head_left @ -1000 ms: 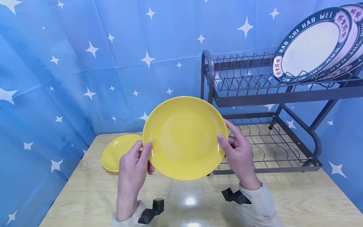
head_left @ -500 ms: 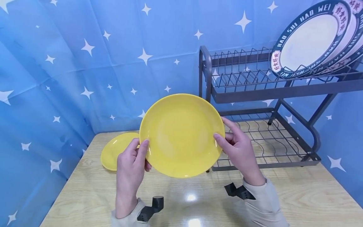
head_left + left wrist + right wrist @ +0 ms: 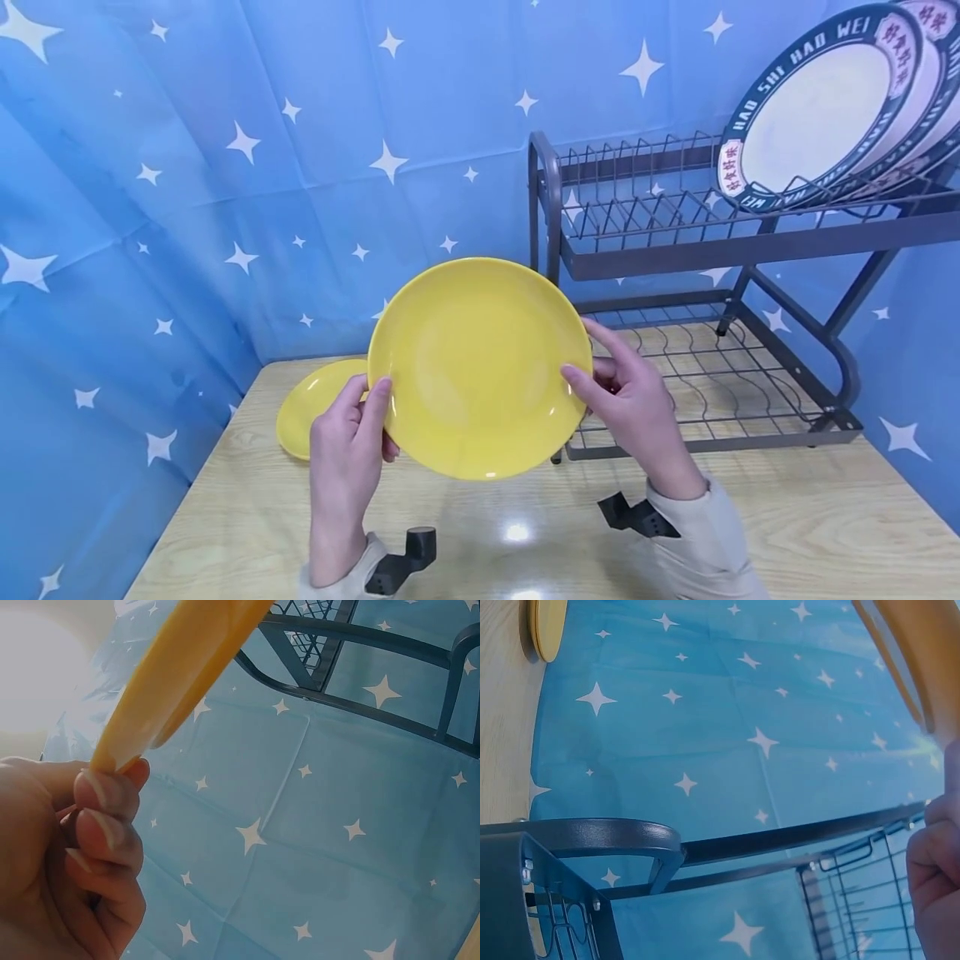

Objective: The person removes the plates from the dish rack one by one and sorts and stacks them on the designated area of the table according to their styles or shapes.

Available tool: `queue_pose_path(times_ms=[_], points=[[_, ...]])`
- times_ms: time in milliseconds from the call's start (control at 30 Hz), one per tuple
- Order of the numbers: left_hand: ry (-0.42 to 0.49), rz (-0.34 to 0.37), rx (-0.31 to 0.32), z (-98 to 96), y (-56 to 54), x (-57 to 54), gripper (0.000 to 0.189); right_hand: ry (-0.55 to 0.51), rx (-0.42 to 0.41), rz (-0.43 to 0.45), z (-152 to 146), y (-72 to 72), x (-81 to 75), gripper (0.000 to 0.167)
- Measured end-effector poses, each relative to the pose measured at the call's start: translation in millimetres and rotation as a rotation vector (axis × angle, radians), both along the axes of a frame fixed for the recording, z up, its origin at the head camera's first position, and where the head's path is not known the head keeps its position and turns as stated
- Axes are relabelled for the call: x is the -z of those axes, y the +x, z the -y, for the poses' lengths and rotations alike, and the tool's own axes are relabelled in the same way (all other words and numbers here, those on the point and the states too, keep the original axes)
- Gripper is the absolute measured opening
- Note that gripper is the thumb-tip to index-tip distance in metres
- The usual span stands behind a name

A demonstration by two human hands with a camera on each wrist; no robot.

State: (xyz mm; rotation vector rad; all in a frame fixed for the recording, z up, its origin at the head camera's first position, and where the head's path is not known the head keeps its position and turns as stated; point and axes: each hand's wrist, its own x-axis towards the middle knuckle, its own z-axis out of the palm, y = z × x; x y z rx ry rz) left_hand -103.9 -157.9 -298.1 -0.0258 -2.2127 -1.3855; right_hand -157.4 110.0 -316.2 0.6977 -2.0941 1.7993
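Observation:
Raised over the table and tilted to face the head camera is a yellow plate (image 3: 480, 358). My left hand (image 3: 348, 454) pinches its left rim, thumb on the front and fingers behind. On the opposite rim my right hand (image 3: 633, 400) grips it the same way, with some fingers hidden behind the plate. The left wrist view shows the plate (image 3: 176, 675) from its edge, with the left fingertips (image 3: 109, 791) at the rim. Only part of the right hand (image 3: 937, 862) shows in the right wrist view, beside the plate's underside.
Another yellow plate (image 3: 307, 408) lies at the table's back left, partly covered by my left hand. To the right stands a dark two-tier dish rack (image 3: 750, 258). Several white plates with green rims (image 3: 817, 117) lean in its upper tier. A blue starry curtain (image 3: 315, 183) hangs behind the table (image 3: 465, 558).
Both hands keep their hold on the plate. It has shifted slightly left in the head view, while the camera has tilted a little.

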Motion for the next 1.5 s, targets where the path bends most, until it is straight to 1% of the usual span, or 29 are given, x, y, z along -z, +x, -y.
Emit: queue_pose_path(times_ms=[100, 200, 333, 467, 567, 767, 867, 967, 1033, 1100, 1200, 1267, 1333, 1500], points=[[0.000, -0.010, -0.002, 6.0, -4.7, 7.6, 0.020, 0.001, -0.023, -0.023, 1, -1.8, 1.4, 0.056], [-0.005, -0.025, -0.004, 9.5, -7.1, 11.1, 0.021, 0.001, -0.032, -0.022, 2, -2.2, 0.8, 0.056], [-0.015, -0.043, -0.012, 10.3, -6.8, 10.6, 0.021, 0.003, -0.014, 0.000, 4, -2.1, 0.9, 0.056], [0.005, -0.049, -0.006, 8.3, -6.5, 11.0, 0.021, 0.024, 0.012, 0.020, 3, -1.4, 1.8, 0.056], [0.022, -0.043, 0.000, 6.7, -6.6, 12.2, 0.021, 0.041, 0.009, 0.016, 2, -0.4, 1.3, 0.056], [0.017, -0.041, -0.035, 7.8, -7.3, 14.1, 0.019, 0.042, -0.022, 0.009, 4, 4.4, -5.8, 0.056], [0.028, -0.056, -0.035, 7.9, -6.6, 13.2, 0.020, 0.034, -0.022, 0.013, 6, 7.1, -9.9, 0.057], [0.047, -0.074, -0.038, 8.1, -5.9, 12.6, 0.022, 0.039, -0.002, 0.003, 5, 8.2, -12.4, 0.058], [0.057, -0.078, -0.053, 8.1, -6.1, 12.9, 0.023, 0.044, 0.014, -0.008, 4, 8.0, -13.2, 0.058], [0.067, -0.075, -0.083, 8.9, -7.0, 13.4, 0.026, 0.052, 0.033, -0.017, 1, 8.1, -13.8, 0.057], [0.075, -0.065, -0.151, 11.2, -9.5, 13.5, 0.030, 0.045, 0.057, -0.035, -2, 8.5, -15.1, 0.056], [0.086, -0.061, -0.196, 13.4, -11.0, 13.9, 0.033, 0.026, 0.069, -0.063, -6, 9.5, -16.3, 0.056], [0.104, -0.065, -0.225, 16.1, -12.5, 14.8, 0.034, -0.020, 0.070, -0.095, -10, 10.1, -17.5, 0.056], [0.192, -0.069, -0.260, 24.4, -14.2, 18.1, 0.035, -0.203, 0.037, -0.188, -26, 7.7, -17.6, 0.054]])
